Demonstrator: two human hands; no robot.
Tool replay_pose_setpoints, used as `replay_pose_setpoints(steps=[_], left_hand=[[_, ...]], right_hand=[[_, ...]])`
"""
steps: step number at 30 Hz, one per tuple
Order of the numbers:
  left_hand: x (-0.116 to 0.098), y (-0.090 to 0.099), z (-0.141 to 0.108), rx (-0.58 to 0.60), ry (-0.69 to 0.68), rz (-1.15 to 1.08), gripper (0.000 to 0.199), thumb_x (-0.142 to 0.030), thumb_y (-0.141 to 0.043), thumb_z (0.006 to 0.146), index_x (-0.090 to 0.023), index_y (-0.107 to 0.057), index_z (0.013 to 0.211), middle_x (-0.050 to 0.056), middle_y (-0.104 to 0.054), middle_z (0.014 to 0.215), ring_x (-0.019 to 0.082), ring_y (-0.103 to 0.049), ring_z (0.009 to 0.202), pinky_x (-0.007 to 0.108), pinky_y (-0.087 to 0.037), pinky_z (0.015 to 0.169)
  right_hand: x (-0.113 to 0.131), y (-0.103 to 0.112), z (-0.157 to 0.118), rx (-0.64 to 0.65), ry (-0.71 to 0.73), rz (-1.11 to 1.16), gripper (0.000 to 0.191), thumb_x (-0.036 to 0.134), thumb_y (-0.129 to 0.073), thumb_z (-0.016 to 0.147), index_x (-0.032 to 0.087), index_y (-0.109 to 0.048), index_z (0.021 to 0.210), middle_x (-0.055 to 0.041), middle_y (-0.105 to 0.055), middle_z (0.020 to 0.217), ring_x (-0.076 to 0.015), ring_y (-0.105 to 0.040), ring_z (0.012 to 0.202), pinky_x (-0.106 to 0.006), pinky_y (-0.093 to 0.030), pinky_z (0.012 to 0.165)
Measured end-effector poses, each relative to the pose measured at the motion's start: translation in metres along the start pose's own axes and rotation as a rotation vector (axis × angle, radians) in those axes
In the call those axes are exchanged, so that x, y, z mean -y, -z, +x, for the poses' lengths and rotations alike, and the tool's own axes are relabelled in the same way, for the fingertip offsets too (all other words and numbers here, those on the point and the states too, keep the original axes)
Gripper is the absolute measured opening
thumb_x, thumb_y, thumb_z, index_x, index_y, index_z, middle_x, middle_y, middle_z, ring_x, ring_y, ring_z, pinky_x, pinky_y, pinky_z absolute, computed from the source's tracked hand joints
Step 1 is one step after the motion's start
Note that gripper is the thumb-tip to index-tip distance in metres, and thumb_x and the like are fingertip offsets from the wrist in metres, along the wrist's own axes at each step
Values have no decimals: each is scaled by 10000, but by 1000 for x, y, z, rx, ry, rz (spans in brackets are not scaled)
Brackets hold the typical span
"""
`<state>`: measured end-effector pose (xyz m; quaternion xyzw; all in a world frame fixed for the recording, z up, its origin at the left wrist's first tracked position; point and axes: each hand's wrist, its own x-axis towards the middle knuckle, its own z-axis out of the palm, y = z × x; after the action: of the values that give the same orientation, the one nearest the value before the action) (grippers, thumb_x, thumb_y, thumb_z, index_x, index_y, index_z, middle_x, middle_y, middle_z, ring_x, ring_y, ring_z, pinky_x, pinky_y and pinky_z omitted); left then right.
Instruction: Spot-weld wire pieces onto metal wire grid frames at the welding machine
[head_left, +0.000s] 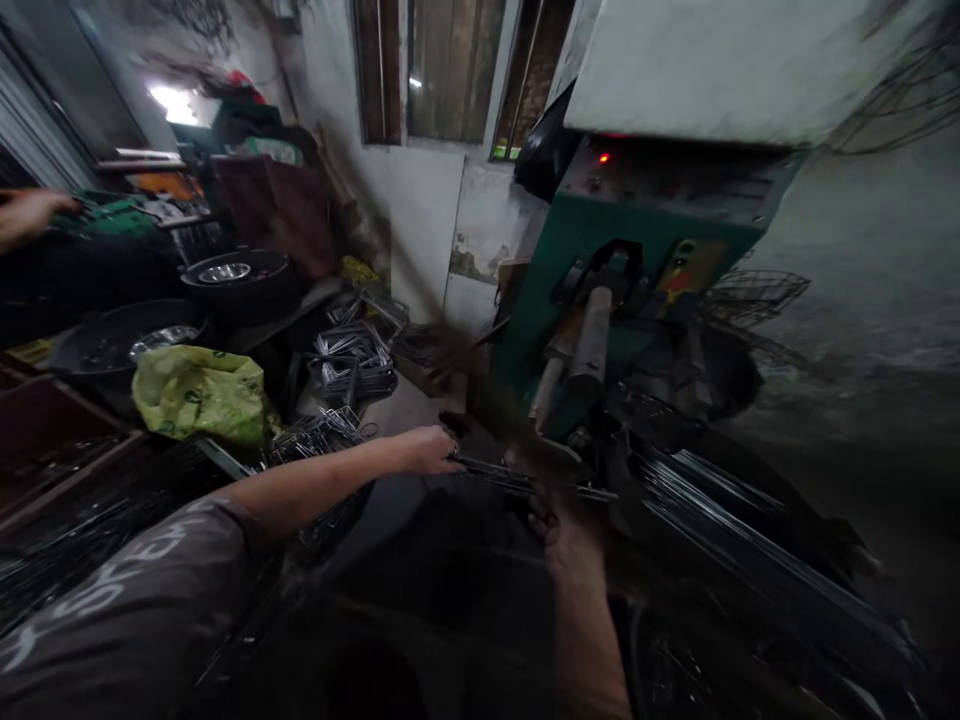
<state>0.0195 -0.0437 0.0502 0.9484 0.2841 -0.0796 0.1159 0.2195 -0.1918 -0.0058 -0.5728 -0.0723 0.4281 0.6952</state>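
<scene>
My left hand (433, 450) is closed on the left end of a thin metal wire frame (499, 474), just in front of the green machine (540, 240). My right hand (559, 530) is below the frame's right part, its fingers curled up at the wire, dim and slightly blurred. The frame lies nearly level between the two hands. Behind it, the machine's thick round metal arm (592, 340) points down toward me, and a red light glows on the panel above.
Bent wire frames (352, 360) are piled at the left, near a yellow-green bag (199, 395) and black tubs (240, 285). Long metal wires (720, 520) lie at the right. Another person's hand (34, 215) shows at the far left.
</scene>
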Motion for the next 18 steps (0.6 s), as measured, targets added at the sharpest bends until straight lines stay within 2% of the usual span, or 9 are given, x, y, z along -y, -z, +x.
replay_pose_setpoints(steps=[5,10,14,18], left_hand=[[21,-4,-5,10,59,-25,427,-508,-467,863,-139,-682,862,92,-690,778,175,-634,715,222,-416,579],[34,-2,-12,22,100,-38,424,-509,-451,867,-156,-686,851,75,-688,755,165,-624,683,220,-403,561],[40,-5,-13,-19,93,-56,420,-497,-459,864,-147,-689,840,79,-684,740,158,-613,664,215,-389,544],[44,-8,-9,-44,71,-86,396,-482,-484,855,-144,-688,822,76,-671,714,152,-600,636,216,-389,541]], right_hand=[[-6,-27,8,-18,-5,41,472,380,-819,441,186,-566,789,9,-670,761,-129,-610,582,-207,-491,453],[-7,-49,8,-45,6,35,443,374,-811,434,182,-560,744,43,-632,649,-113,-583,519,-200,-482,427],[-8,-56,13,-68,22,36,470,397,-810,407,180,-552,735,49,-621,645,-91,-542,492,-200,-470,415],[-13,-53,22,-42,83,15,471,417,-805,441,182,-542,753,51,-602,662,-77,-519,508,-196,-464,432]])
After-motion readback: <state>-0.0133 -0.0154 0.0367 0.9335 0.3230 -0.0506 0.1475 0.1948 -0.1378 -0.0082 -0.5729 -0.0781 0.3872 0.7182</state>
